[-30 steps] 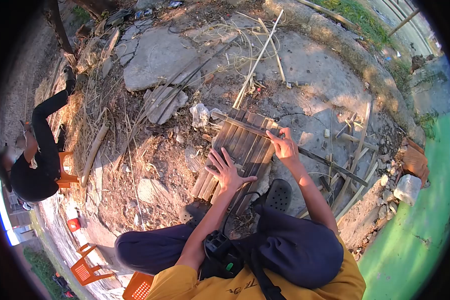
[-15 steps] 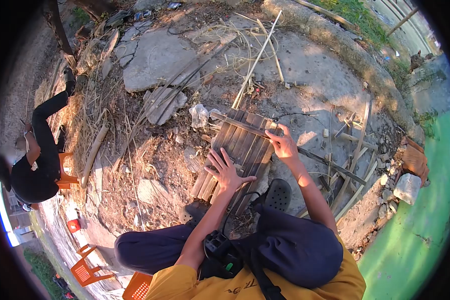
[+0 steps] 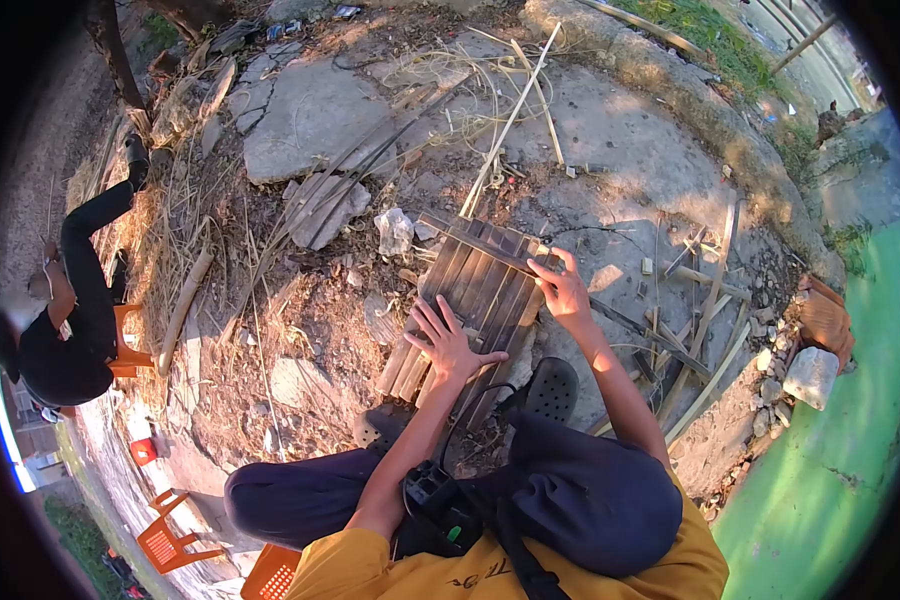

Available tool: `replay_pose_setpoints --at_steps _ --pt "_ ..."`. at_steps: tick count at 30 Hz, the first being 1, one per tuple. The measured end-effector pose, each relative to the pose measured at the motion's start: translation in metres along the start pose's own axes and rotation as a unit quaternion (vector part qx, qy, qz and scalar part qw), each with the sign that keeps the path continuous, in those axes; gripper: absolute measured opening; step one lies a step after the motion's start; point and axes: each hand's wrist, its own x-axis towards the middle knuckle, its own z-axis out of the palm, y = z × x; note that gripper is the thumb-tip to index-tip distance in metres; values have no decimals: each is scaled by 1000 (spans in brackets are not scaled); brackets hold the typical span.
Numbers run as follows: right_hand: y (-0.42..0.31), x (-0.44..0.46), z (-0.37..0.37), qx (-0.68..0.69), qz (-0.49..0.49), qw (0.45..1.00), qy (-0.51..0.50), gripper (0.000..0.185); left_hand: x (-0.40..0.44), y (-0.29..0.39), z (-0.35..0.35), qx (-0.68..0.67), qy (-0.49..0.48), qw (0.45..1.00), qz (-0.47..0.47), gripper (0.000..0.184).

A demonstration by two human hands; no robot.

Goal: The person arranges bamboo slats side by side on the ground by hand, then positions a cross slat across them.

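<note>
A panel of dark wooden slats (image 3: 485, 272) lies on the ground in front of my feet. My left hand (image 3: 455, 352) rests on it with fingers spread and thumb stretched to the right. Across the panel's far end runs a long, thin wooden strip (image 3: 625, 322), which sticks out well to the right. My right hand (image 3: 568, 292) pinches this strip between thumb and fingers at the panel's right edge. Whether the strip touches the slats all along cannot be made out.
Loose wooden strips (image 3: 715, 290) lie in a heap at the right. Pale poles (image 3: 515, 120) point away beyond the panel. Broken concrete slabs (image 3: 315, 120) and a clear plastic bag (image 3: 394, 231) lie ahead. Another person (image 3: 65, 350) sits at the left near orange chairs (image 3: 165, 540).
The strip has turned slightly and slid up and left, its far right end now lower and nearer. My right hand stays on it; my left hand remains flat on the panel.
</note>
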Motion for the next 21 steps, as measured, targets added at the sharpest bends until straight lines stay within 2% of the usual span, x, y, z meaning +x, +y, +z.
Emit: replay_pose_setpoints --at_steps 7,9,13,15,19,21 --pt "7 -1 4 14 -8 999 29 56 0 0 -4 -20 -14 1000 -5 182" --pt "8 -3 5 4 -49 996 77 60 0 0 -5 -52 -34 998 -4 182" --pt "8 -4 2 5 -42 996 73 61 0 -1 -6 -63 -27 998 -1 183" --pt "9 -6 3 72 -13 992 107 61 0 0 -6 -64 -35 997 -5 183" --pt "17 9 0 36 -11 993 110 62 0 0 -6 -59 -35 998 -3 182" --pt "15 21 -6 34 75 996 29 65 -1 0 -7 -52 -35 998 -3 182"
